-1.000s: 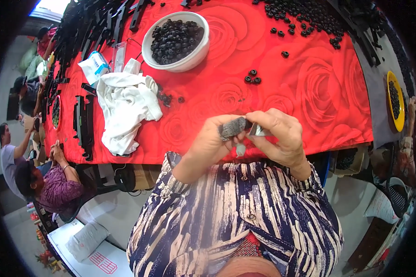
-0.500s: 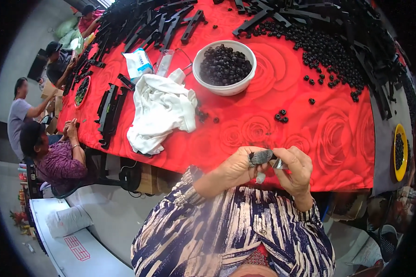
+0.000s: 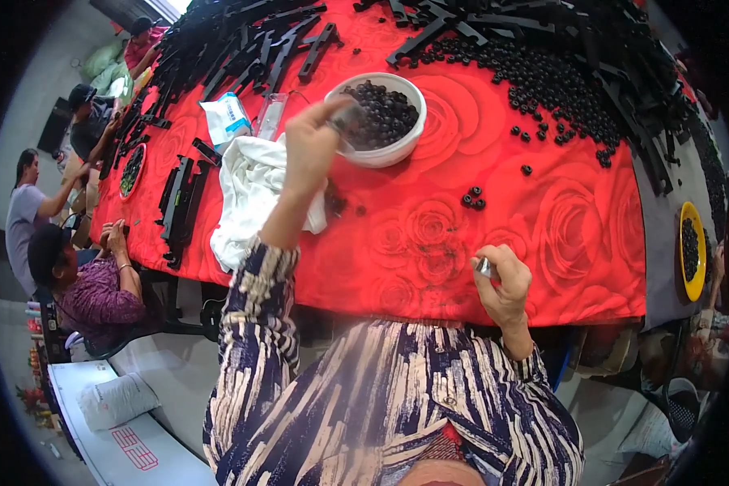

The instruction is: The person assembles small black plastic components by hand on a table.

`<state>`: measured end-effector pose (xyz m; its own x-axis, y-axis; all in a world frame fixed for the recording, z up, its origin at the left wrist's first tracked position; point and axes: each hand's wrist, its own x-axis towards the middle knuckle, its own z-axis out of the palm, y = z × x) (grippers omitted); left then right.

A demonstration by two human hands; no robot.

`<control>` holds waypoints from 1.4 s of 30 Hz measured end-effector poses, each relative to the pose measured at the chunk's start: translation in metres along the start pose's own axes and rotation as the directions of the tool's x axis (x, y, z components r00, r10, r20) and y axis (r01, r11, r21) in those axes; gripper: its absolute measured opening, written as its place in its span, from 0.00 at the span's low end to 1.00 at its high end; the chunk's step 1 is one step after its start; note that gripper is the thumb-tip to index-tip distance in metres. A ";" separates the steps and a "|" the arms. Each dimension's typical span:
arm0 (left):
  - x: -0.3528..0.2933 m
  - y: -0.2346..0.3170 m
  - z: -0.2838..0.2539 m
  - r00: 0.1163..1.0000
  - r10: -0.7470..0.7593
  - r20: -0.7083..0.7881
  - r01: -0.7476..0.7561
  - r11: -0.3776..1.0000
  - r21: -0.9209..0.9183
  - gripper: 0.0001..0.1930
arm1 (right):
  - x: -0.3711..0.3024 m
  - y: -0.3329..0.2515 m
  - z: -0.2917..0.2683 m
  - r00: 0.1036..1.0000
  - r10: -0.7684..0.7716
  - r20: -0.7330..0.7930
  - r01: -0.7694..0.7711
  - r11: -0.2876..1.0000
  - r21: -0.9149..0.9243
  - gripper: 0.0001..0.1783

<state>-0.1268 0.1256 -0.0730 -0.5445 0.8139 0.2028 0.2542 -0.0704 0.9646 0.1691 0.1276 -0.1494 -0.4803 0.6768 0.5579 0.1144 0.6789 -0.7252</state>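
A: Where's the left hand [image 3: 312, 150] rn?

B: Upper middle of frame, arm stretched out over the red rose-print tablecloth [image 3: 429, 235]. It's at the rim of the white bowl [image 3: 381, 152], fingers pinched on a small dark piece [image 3: 347, 121], blurry so can't tell what it is exactly. Prob reaching there bc the bowl is full of little black round parts [image 3: 385, 113].

A: And the right hand [image 3: 502, 283]?

B: Lower right of centre, at the table's near edge, close to the body. Closed around a small shiny metal bit [image 3: 484, 266], thumb side up. Looks parked there, w/ the bit kept ready in hand.

A: Other stuff nearby?

B: White cloth [image 3: 251, 190] crumpled just left of the bowl, touching it or nearly. A few loose black parts [image 3: 471, 197] sit mid-frame btwn bowl and right hand. Big scatter of the same at top right [image 3: 547, 81], next to long black strips [image 3: 478, 20] piled along the top. Blue-white packet [image 3: 225, 120] upper left of the bowl. Yellow dish [image 3: 692, 251] w/ more black parts at far right.

A: Anyone else?

B: Yes, ppl seated at far left [image 3: 85, 283], working at the same table.
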 end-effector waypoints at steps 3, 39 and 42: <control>0.020 -0.014 -0.005 0.979 0.175 -0.101 -0.172 0.984 0.037 0.19 | -0.004 0.002 0.002 1.000 0.024 0.004 -0.024 1.000 0.000 0.13; -0.120 -0.027 0.079 0.767 -0.165 0.620 0.600 0.525 -0.603 0.09 | 0.020 -0.022 0.005 0.978 0.205 -0.038 -0.199 0.971 0.130 0.17; -0.127 -0.028 0.074 0.769 -0.215 0.602 0.621 0.475 -0.623 0.10 | 0.017 -0.018 0.008 0.994 0.098 -0.037 -0.094 0.991 0.100 0.20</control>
<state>-0.0060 0.0671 -0.1382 0.0084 0.9881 -0.1535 -0.7154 0.1132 0.6895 0.1519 0.1241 -0.1304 -0.4342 0.7502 0.4986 0.0712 0.5804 -0.8112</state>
